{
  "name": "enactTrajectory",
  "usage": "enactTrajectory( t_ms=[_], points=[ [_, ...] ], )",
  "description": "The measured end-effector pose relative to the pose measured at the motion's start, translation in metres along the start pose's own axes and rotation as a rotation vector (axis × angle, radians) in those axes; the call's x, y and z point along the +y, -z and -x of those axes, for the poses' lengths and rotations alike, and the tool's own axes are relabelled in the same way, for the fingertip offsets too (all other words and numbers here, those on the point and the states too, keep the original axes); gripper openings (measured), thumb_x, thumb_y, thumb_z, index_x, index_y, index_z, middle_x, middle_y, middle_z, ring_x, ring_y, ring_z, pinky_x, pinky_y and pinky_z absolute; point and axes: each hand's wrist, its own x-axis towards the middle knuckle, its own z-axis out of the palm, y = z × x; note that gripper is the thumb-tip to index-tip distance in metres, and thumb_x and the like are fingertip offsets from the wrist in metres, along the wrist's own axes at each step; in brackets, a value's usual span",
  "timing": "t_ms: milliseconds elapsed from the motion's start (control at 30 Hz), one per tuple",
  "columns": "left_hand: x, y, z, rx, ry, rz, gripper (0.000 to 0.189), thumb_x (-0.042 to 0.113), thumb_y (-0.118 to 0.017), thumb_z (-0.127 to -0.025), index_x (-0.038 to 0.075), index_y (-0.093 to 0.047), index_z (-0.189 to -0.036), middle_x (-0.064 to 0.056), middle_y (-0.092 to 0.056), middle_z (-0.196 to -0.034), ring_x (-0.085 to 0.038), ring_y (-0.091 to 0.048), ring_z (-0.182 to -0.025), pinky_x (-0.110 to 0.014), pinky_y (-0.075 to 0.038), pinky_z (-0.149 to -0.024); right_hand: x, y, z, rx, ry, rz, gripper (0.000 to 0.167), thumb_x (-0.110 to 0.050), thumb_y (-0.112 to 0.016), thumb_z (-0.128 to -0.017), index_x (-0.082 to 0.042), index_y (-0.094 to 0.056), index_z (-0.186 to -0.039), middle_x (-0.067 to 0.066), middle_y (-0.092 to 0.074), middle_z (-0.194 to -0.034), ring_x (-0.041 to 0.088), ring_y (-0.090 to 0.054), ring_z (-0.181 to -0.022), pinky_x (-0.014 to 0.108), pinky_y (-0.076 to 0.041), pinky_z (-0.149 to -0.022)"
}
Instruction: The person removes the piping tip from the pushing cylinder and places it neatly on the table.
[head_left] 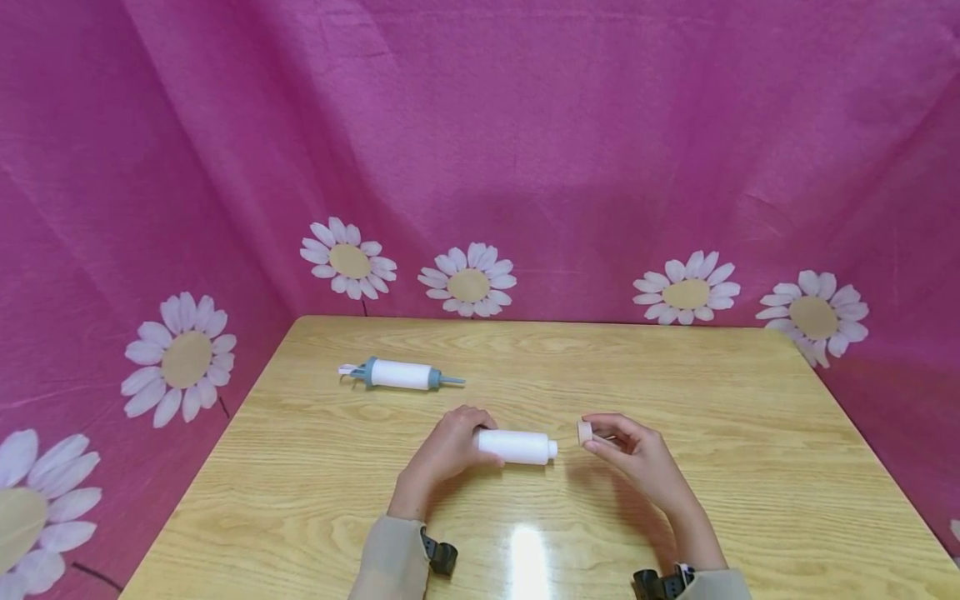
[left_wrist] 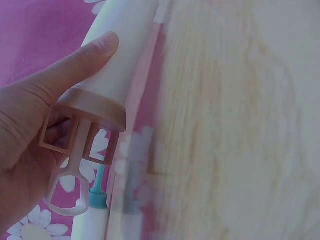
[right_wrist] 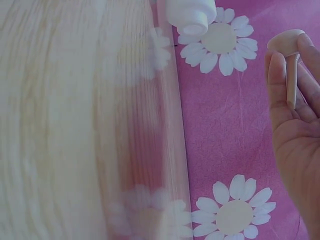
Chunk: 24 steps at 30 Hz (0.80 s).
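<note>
My left hand (head_left: 452, 442) grips the white barrel of a plunger syringe, like an icing syringe (head_left: 516, 447), which lies sideways just above the table. Its open threaded end (right_wrist: 194, 24) points right. In the left wrist view the thumb (left_wrist: 102, 47) lies along the barrel, above a brown collar (left_wrist: 92, 107) with square finger loops and a pale plunger ring (left_wrist: 67, 192). My right hand (head_left: 641, 458) pinches a beige nozzle cap (head_left: 584, 432) by its rim, a short gap from the threaded end. In the right wrist view its thin spout (right_wrist: 291, 82) points back toward the palm.
A second syringe (head_left: 401, 375), with a white barrel and blue-green ends, lies farther back on the left of the wooden table (head_left: 675, 375). A pink curtain (head_left: 525, 150) printed with daisies hangs behind the table and along its sides.
</note>
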Motion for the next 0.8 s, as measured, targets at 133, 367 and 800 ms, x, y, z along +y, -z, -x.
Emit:
enactTrajectory(
  t_ms=[133, 367, 800],
  points=[
    [-0.0013, -0.0022, -0.0004, -0.006, 0.023, 0.007, 0.038, 0.030, -0.089, -0.069, 0.013, -0.071, -0.098, 0.002, -0.071, -0.099, -0.012, -0.058, -0.091, -0.028, -0.053, -0.085, 0.0006, 0.0001, 0.0001, 0.001, 0.003, -0.001, 0.035, -0.021, -0.069, -0.091, -0.009, -0.063, -0.124, 0.008, -0.070, -0.108, -0.003, -0.063, -0.094, 0.017, -0.056, -0.082],
    [-0.0017, -0.0040, 0.0000, -0.015, 0.033, 0.006, 0.039, 0.029, -0.089, -0.068, 0.013, -0.070, -0.098, 0.002, -0.070, -0.096, -0.012, -0.057, -0.090, -0.029, -0.052, -0.084, 0.0011, -0.0009, 0.0007, 0.008, 0.007, -0.001, 0.035, -0.021, -0.069, -0.091, -0.008, -0.064, -0.123, 0.007, -0.070, -0.107, -0.001, -0.064, -0.094, 0.016, -0.056, -0.082],
    [-0.0033, -0.0047, -0.0013, -0.038, 0.058, -0.012, 0.044, 0.031, -0.087, -0.072, 0.010, -0.067, -0.105, -0.002, -0.070, -0.106, -0.016, -0.058, -0.095, -0.033, -0.053, -0.088, -0.0004, -0.0022, 0.0013, 0.003, -0.009, -0.002, 0.035, -0.021, -0.069, -0.091, -0.007, -0.064, -0.123, 0.011, -0.070, -0.108, -0.003, -0.063, -0.094, 0.015, -0.056, -0.083]
  ],
)
